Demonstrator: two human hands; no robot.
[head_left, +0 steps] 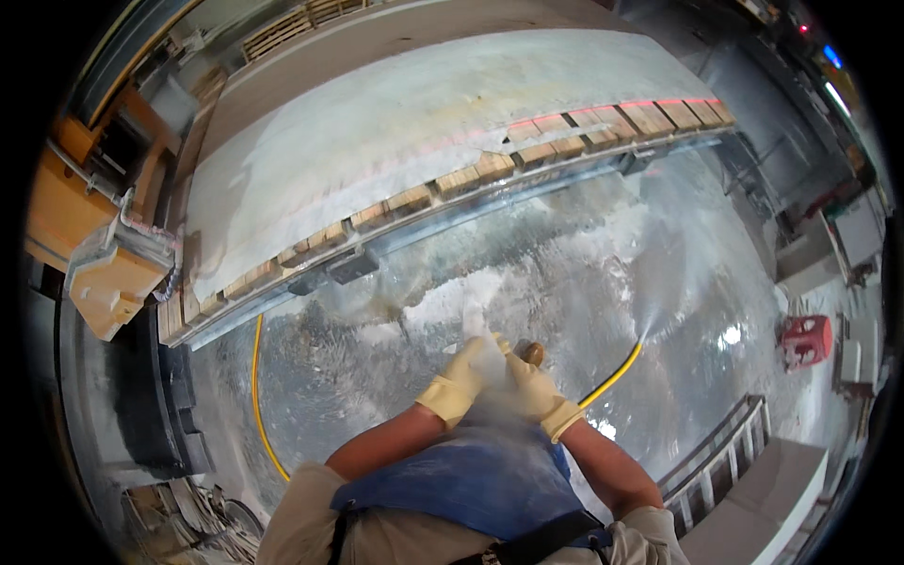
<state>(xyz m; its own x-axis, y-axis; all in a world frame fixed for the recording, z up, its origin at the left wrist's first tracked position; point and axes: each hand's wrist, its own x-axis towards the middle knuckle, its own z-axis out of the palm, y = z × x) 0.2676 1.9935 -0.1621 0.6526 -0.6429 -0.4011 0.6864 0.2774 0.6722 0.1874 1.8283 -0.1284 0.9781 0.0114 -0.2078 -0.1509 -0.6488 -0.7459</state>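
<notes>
Both my hands wear cream rubber gloves and come together in front of my blue apron. My left hand is closed, with a pale blurred streak at its fingertips. Close beside it, my right hand has its fingers curled inward. A whitish haze between the gloves hides what they hold, if anything. A rounded brown thing shows just past the right glove; its kind cannot be made out. To the right, a yellow hose lies on the wet floor and sprays water away from me.
A large pale slab lies ahead on a bed edged with wooden blocks. An orange machine part stands at the left. A red stool, a ladder and a long pale block are at the right.
</notes>
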